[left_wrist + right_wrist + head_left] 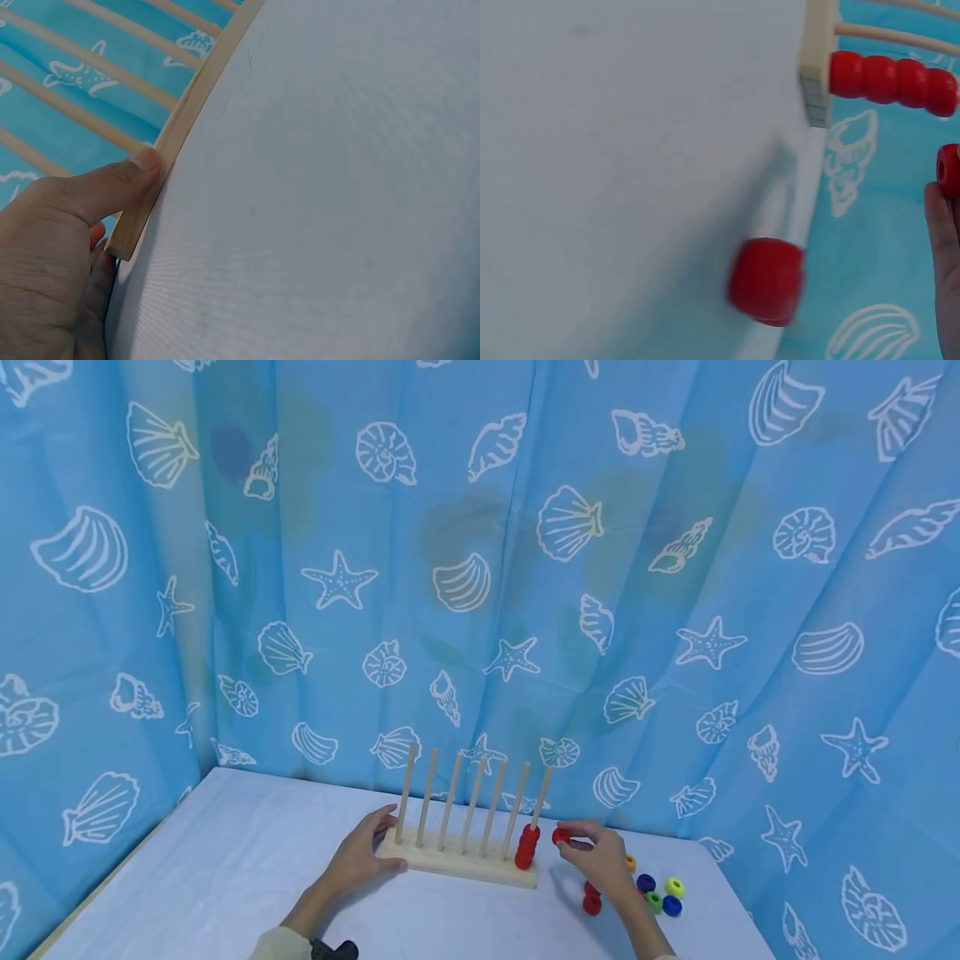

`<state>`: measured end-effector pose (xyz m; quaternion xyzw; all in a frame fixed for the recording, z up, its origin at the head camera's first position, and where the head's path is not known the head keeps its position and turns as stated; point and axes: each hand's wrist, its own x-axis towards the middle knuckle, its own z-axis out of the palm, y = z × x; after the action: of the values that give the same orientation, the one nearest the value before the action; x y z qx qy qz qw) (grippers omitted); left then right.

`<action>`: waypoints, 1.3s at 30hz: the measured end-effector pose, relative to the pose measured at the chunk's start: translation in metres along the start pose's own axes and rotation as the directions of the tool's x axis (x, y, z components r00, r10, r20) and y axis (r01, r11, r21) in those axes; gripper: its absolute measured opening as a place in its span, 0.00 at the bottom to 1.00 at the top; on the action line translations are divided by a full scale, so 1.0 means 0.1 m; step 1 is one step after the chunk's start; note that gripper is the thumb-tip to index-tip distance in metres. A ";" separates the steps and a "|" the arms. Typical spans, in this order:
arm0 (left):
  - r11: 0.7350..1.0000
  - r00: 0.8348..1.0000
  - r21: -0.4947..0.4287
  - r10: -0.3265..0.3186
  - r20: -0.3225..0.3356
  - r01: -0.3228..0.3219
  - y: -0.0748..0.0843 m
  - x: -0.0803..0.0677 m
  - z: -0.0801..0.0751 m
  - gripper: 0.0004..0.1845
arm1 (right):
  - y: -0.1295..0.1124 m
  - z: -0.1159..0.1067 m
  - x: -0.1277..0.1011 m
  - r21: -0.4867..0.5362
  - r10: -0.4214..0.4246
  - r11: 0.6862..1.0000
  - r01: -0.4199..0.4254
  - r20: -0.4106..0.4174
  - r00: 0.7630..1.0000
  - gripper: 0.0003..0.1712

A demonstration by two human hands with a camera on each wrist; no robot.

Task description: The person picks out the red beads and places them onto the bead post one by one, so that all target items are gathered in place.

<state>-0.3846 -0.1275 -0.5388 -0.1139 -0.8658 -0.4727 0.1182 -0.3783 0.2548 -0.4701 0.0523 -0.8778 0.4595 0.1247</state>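
Observation:
A wooden base (pixel 465 864) with several upright pegs stands on the table. Red beads (pixel 527 847) are stacked on its rightmost peg; the other pegs are bare. My left hand (pixel 365 853) grips the base's left end, the thumb along its front edge in the left wrist view. Between thumb and fingers, my right hand (pixel 600 860) pinches a red bead (pixel 561 836), just right of the stacked peg. That bead (pixel 949 171) shows its hole at the right edge of the right wrist view.
Loose red beads (pixel 592 903) lie below my right hand. Right of the wrist are blue beads (pixel 672 906), a yellow bead (pixel 674 887), a green bead (pixel 654 902) and an orange bead (pixel 631 862). A blue shell-print curtain (pixel 420 527) hangs behind the white table (pixel 225 835).

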 end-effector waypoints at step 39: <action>1.000 1.000 0.002 -0.003 -0.005 0.003 0.01 -0.01 0.01 0.54 | -1.05 -0.31 0.24 0.075 -0.456 0.876 0.477 -0.198 0.868 0.19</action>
<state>-0.3836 -0.1262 -0.5386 -0.1114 -0.8662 -0.4721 0.1199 -0.3742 0.2204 -0.3638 0.2301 -0.7950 0.4711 0.3051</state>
